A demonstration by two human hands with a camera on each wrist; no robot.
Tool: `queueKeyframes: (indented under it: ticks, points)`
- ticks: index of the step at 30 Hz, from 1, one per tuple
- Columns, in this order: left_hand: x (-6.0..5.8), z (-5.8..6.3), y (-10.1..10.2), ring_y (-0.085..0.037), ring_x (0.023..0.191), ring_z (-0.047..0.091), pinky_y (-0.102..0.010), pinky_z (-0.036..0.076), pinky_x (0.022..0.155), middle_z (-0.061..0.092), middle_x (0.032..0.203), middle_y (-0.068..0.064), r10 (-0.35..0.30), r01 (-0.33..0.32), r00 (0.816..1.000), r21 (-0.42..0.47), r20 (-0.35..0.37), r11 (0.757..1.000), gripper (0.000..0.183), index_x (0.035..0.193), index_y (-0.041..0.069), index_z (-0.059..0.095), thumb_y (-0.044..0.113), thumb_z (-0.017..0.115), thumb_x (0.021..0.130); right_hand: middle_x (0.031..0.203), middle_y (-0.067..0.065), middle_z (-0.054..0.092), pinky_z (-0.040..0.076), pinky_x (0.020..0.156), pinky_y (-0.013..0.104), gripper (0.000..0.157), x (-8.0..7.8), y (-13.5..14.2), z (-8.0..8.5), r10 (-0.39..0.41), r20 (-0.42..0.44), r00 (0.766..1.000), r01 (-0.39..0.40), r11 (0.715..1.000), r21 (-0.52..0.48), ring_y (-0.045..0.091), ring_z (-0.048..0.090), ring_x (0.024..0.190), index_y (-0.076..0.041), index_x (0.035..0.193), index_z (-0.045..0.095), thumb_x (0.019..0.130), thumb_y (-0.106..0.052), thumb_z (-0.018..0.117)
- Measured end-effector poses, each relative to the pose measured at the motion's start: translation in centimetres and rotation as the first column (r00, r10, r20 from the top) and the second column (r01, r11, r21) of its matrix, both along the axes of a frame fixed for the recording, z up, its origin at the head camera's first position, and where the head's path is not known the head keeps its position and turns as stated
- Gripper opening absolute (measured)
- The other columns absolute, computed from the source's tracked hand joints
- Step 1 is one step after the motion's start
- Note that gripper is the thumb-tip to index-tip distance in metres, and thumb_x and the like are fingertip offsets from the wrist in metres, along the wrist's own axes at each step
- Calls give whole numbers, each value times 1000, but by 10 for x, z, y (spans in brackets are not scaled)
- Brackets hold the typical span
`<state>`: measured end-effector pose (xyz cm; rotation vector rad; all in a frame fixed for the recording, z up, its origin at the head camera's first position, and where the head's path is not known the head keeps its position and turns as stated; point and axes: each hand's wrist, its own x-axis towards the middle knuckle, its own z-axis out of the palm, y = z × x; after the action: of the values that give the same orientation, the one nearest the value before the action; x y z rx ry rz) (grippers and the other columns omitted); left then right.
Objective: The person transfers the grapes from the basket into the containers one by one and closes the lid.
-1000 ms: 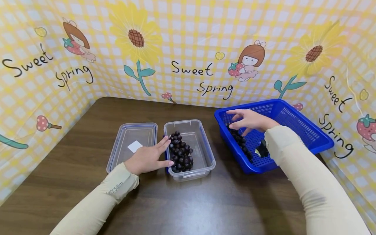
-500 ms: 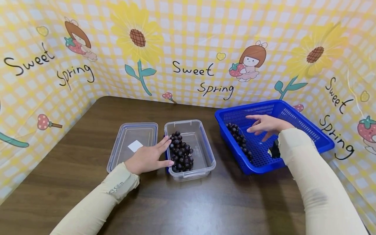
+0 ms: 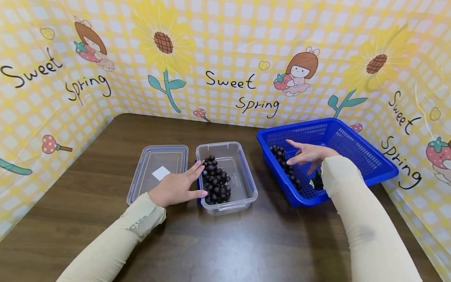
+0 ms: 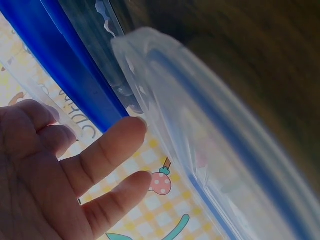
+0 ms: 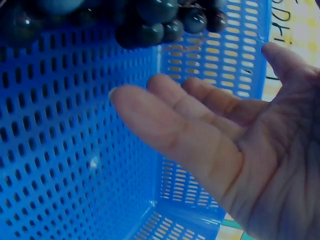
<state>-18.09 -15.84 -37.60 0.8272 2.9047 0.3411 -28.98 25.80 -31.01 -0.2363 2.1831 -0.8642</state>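
Edging back toward rightmost grapes [image 3: 281,156]: right hand [image 3: 310,153]; left hand [image 3: 176,188] unmoved

A clear plastic box [image 3: 249,194] sits upright and open-topped, with a bunch of dark purple grapes [image 3: 216,183] heaped along its left half; the left hand's [image 3: 177,187] fingertips lie at its left rim. Off to the right, a blue slotted basket [image 3: 356,154] holds a second bunch of dark grapes [image 3: 279,153] along its left wall, beside the right hand's [image 3: 310,152] spread fingers.
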Motion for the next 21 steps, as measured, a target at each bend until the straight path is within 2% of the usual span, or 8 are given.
queueKeyframes:
  ticks: [8, 15, 21]
  points:
    - [1, 1, -1, -11, 45, 45, -27, 30, 40, 22, 156, -15, -2, 2, 1000, 3, -6, 1000, 82, 149, 2, 30, 56, 53, 91, 152, 34, -1, 50, 81, 57, 102, 0, -15, -9, 13, 40, 999, -15, 999, 41, 60, 29, 127, -21, 152, -15, 91, -27, 65]
    - [0, 1, -1, -14, 53, 55, -28, 36, 42, 22, 156, -14, 1, -1, 1000, -2, -9, 1000, 82, 149, 2, 31, 56, 53, 91, 154, 27, -16, 48, 81, 60, 106, -4, -26, -18, 2, 65, 998, -4, 999, 38, 58, 23, 131, -23, 151, -19, 87, -15, 65]
    - [0, -1, -1, -10, 46, 46, -27, 34, 41, 23, 156, -14, -2, 2, 1000, 3, -15, 1000, 83, 149, 2, 31, 57, 53, 90, 154, 24, -21, 49, 79, 60, 111, -5, -28, -24, -10, 48, 999, 8, 998, 55, 56, 17, 134, -25, 151, -20, 83, -13, 67]
